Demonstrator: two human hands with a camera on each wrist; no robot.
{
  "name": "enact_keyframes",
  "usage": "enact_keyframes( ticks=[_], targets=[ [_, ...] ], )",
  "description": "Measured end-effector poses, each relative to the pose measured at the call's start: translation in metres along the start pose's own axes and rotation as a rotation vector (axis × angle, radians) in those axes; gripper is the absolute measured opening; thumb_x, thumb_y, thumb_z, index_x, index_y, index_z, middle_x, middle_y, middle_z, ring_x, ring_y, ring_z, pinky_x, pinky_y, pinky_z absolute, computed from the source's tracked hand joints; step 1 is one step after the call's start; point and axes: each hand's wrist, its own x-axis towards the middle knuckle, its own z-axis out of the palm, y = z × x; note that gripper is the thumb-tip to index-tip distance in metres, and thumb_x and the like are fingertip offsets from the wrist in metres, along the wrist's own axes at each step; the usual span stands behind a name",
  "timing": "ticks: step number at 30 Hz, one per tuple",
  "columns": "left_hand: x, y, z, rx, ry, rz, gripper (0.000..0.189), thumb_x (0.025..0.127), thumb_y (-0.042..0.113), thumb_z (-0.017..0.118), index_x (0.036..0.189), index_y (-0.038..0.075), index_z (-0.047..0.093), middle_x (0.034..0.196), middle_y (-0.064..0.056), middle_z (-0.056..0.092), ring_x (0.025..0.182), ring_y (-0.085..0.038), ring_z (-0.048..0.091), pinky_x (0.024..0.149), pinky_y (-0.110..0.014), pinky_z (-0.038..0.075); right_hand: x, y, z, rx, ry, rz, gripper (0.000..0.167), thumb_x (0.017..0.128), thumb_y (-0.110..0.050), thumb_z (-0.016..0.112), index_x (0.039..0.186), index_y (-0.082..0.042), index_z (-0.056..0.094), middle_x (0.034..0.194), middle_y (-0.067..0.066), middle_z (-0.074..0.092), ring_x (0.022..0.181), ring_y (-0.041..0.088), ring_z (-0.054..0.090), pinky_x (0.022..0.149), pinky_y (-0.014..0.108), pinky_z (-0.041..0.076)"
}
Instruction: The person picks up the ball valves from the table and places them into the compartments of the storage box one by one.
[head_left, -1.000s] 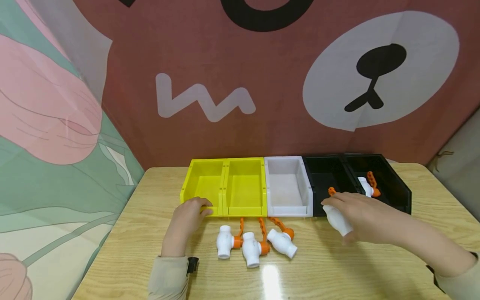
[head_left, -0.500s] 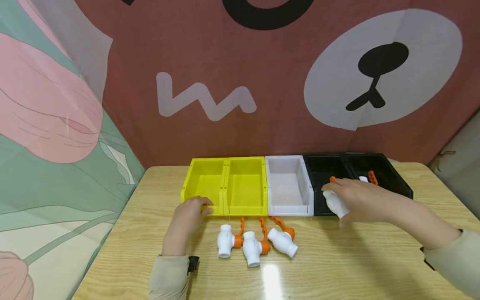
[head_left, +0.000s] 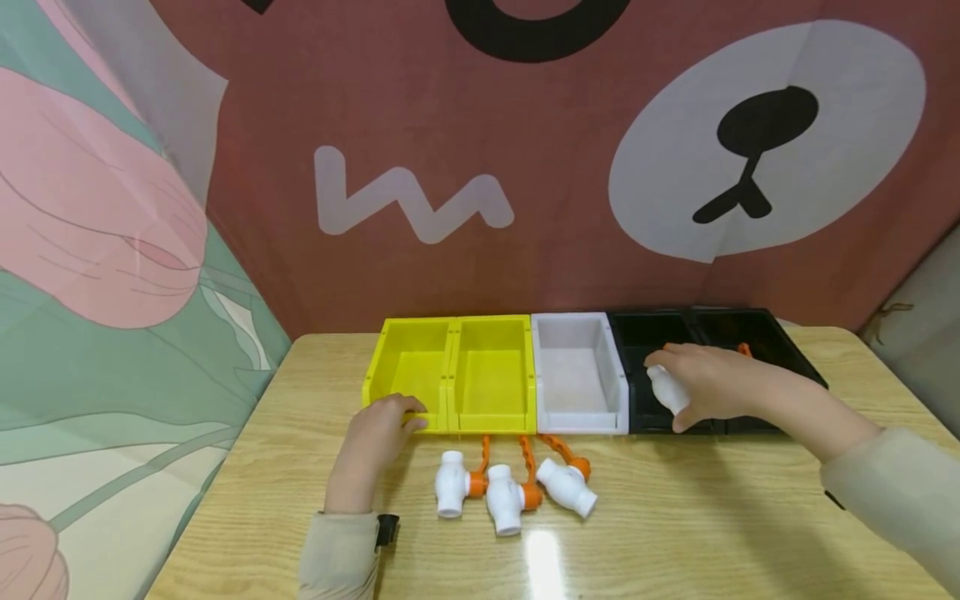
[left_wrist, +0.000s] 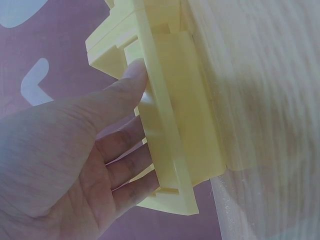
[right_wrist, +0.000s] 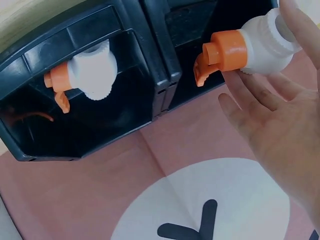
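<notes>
Over the left black bin [head_left: 649,331], the right hand [head_left: 708,379] pinched a white valve [head_left: 667,390] between thumb and fingers. The left hand [head_left: 378,431], fingers spread, rested at the leftmost yellow bin's [head_left: 416,367] front lip.

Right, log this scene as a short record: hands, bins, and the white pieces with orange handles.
Bins, left to right: two yellow bins, white bin, two black bins
Left hand: touching the front edge of the leftmost yellow bin
Right hand: holding one piece at the left black bin
On table: three pieces, handles toward the bins
Right black bin: at least one piece inside
</notes>
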Motion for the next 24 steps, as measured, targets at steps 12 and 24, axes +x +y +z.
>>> enact_keyframes(
  ticks=[12, 24],
  targets=[
    [0.0, 0.0, 0.0, 0.002, -0.001, 0.001, 0.017, 0.09, 0.02, 0.074, 0.104, 0.01, 0.076, 0.101, -0.006, 0.071, 0.092, -0.028, 0.068, 0.077, -0.044, 0.057, 0.018, 0.007, 0.005, 0.03, -0.02, 0.012, 0.081, 0.067, -0.03, 0.093, 0.131, 0.002, 0.056, 0.115, 0.015, 0.06, 0.089, 0.024, 0.06, 0.072, 0.046, 0.055],
    [0.0, 0.0, 0.0, 0.007, -0.004, 0.0, 0.017, 0.09, 0.021, 0.074, 0.104, 0.011, 0.076, 0.1, -0.006, 0.071, 0.091, -0.027, 0.068, 0.076, -0.043, 0.057, 0.037, 0.018, 0.01, 0.033, -0.031, 0.019, 0.08, 0.069, -0.027, 0.092, 0.131, 0.004, 0.053, 0.116, 0.019, 0.059, 0.09, 0.027, 0.059, 0.071, 0.047, 0.054]
  ],
)
